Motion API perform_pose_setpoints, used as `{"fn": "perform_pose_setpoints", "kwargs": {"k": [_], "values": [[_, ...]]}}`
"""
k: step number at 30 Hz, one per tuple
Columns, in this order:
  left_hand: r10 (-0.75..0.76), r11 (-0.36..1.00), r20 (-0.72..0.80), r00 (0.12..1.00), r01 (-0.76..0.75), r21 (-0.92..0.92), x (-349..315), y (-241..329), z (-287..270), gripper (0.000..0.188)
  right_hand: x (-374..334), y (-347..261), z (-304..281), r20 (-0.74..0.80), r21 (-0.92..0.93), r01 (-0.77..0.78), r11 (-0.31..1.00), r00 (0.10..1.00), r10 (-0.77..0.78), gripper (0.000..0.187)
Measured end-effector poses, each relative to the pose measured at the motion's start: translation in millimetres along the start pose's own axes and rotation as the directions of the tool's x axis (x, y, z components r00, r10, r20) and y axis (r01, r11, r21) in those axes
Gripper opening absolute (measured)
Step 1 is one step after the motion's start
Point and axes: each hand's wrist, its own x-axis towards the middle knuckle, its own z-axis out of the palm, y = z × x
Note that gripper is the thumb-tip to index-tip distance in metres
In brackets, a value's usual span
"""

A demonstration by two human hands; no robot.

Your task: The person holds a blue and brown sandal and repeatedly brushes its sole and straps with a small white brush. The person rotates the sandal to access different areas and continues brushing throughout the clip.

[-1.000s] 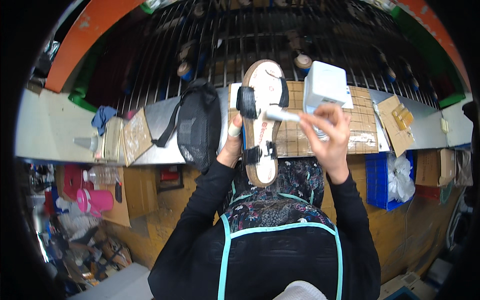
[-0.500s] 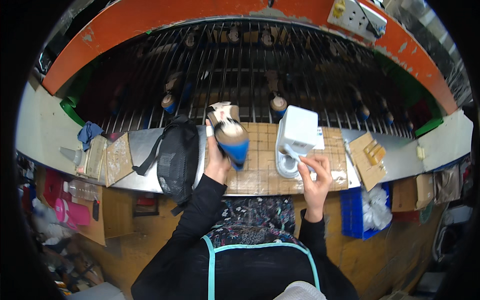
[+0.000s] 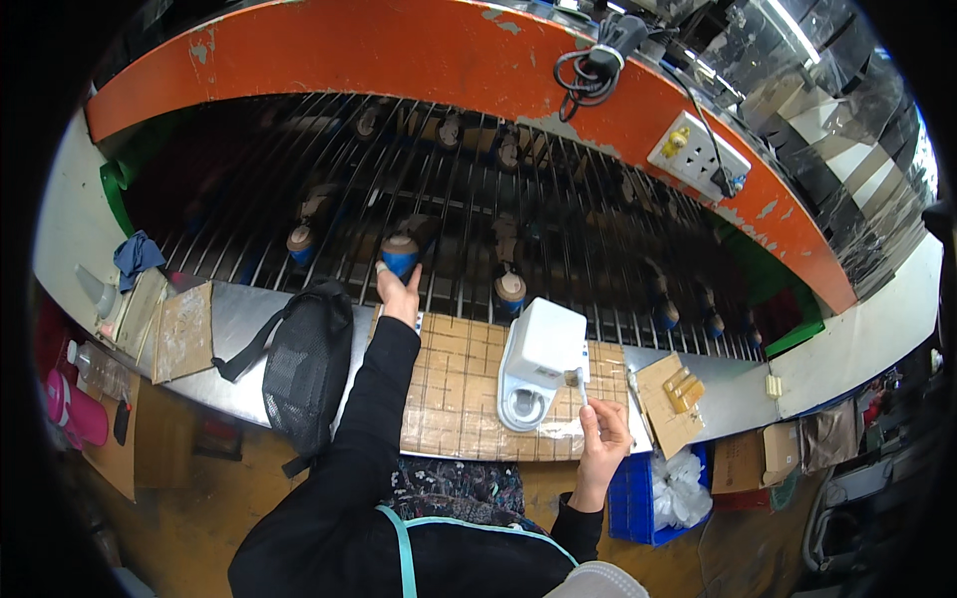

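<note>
My left hand (image 3: 399, 296) reaches forward over the rack of metal bars (image 3: 454, 284), gripping one end of a blue shoe last (image 3: 403, 257) with a tan sole side and dark upper material. The last is over the bars; whether it rests on them I cannot tell. Between the fingertips of my right hand (image 3: 606, 436) is a small brush (image 3: 580, 383) with a pale handle. Its head is beside a white glue dispenser (image 3: 546, 344), whose round cup (image 3: 524, 407) faces me. The dispenser stands on a cardboard sheet (image 3: 454, 394) with a grid of lines.
Other lasts (image 3: 510, 287) lie along the bars inside an orange-framed opening (image 3: 399, 50). Left of the cardboard lies a black mesh bag (image 3: 311, 364); at right, a board (image 3: 670, 399) bears amber blocks. A blue crate (image 3: 630, 498) with plastic bags stands below. A socket strip (image 3: 698, 154) hangs on the frame.
My left hand has carried the shoe last forward from above the cardboard to over the bars. My right hand has drawn the brush away from the dispenser's cup, to its right. The view has shifted.
</note>
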Motion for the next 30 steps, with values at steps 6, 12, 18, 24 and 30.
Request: {"fn": "perform_pose_setpoints", "kwargs": {"k": [6, 12, 18, 24, 30], "values": [[-0.128, 0.971, 0.034, 0.991, 0.118, 0.206, -35.4, 5.7, -0.8, 0.079, 65.0, -12.5, 34.0, 0.212, -0.020, 0.183, 0.983, 0.962, -0.174, 0.014], [-0.267, 0.952, 0.280, 0.922, 0.208, 0.223, -111.8, -6.9, -8.0, 0.065, 198.5, 13.6, 122.7, 0.635, -0.348, 0.320, 0.881, 0.772, -0.030, 0.039], [-0.582, 0.813, 0.529, 0.617, 0.429, 0.393, -107.8, -13.6, -19.0, 0.071, 254.4, 114.2, 208.5, 0.764, -0.644, 0.626, 0.440, 0.553, 0.333, 0.101], [-0.626, 0.776, 0.508, 0.591, 0.535, 0.334, -99.0, -15.2, -12.1, 0.078, 259.7, 142.9, 204.1, 0.773, -0.610, 0.563, 0.558, 0.577, 0.263, 0.078], [-0.681, 0.732, 0.432, 0.592, 0.568, 0.376, -97.9, -12.9, -8.1, 0.095, 265.2, 71.5, 187.5, 0.652, -0.591, 0.091, 0.801, 0.639, 0.408, 0.036]]}}
